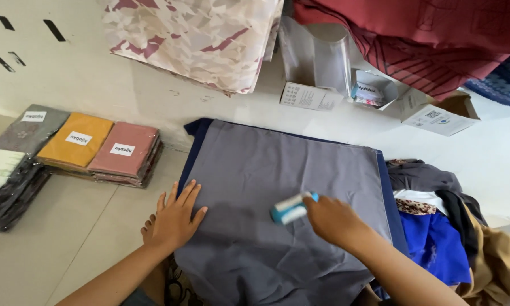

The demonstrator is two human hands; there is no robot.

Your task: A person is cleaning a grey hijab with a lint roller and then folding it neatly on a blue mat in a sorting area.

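Note:
A grey cloth (277, 170) lies spread flat over a dark blue cloth (194, 148) on the pale floor. My left hand (174, 218) rests palm down on the grey cloth's left edge, fingers apart. My right hand (331, 218) grips a small blue-and-white roller (292, 207) and presses it on the middle of the grey cloth.
Stacks of wrapped folded fabric, grey (31, 127), orange (76, 141) and pink (124, 153), sit at left by the wall. A heap of mixed clothes (447, 226) lies at right. Small cardboard boxes (311, 96) and clear wrappers stand behind the cloth under hanging patterned fabric (198, 34).

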